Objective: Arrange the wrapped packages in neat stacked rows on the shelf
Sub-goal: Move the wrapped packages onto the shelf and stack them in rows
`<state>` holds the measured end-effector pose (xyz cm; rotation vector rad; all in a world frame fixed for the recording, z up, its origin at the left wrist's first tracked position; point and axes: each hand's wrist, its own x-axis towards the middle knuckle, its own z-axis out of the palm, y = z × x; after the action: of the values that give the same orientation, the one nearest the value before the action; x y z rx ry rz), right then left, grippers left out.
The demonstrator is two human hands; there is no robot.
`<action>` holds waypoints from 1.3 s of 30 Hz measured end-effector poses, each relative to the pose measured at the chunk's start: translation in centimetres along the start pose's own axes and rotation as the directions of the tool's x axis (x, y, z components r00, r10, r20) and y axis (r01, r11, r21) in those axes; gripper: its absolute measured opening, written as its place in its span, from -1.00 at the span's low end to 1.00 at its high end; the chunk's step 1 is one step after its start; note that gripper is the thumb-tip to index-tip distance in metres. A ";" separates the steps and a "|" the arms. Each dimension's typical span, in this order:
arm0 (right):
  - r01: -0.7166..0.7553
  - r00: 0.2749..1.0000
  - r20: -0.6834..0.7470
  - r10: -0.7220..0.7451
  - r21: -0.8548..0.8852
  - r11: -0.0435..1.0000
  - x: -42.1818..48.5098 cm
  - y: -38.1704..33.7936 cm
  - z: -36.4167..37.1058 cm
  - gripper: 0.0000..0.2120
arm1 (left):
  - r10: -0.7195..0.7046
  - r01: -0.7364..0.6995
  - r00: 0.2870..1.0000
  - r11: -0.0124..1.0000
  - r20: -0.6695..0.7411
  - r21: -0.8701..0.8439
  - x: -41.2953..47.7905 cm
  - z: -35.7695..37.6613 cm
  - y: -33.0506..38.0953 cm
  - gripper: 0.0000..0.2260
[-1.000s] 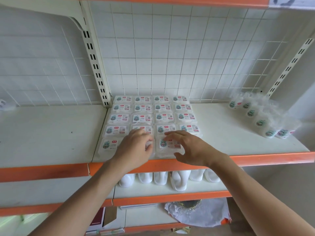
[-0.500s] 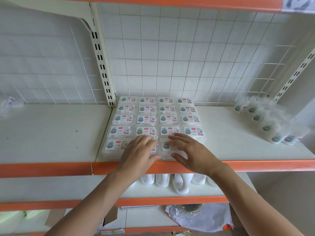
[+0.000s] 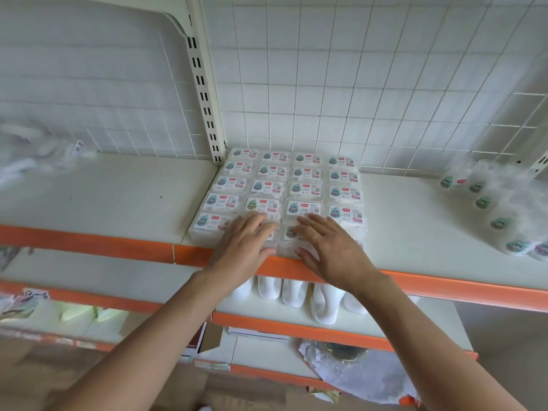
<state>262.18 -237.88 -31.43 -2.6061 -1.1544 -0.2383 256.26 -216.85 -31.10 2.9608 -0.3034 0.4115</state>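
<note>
Packages (image 3: 307, 189) in rows on shelf (image 3: 415, 221)

White wire grid panel (image 3: 326, 84) at rear, slotted upright (image 3: 201, 84) beside it. White bottles (image 3: 292, 292) in a row one level down. Crumpled plastic bag (image 3: 364, 372) lower still.

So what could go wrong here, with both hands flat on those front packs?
The front clear-wrapped, teal-labelled packs sit right at the orange shelf lip; a pull from the left hand or right hand might tip them off. Pressing could also nudge the stacked rows behind askew.
</note>
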 end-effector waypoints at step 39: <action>0.024 0.990 0.137 -0.014 -0.070 0.997 36.0 -43.5 13.7 -0.42 | -0.488 0.467 0.872 0.854 0.043 0.229 -20.9 -17.9 -44.4 -0.45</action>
<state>254.34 -180.55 -26.87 -2.7111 -1.2380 -0.1083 241.62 -167.10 -24.71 3.1115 0.5009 0.2411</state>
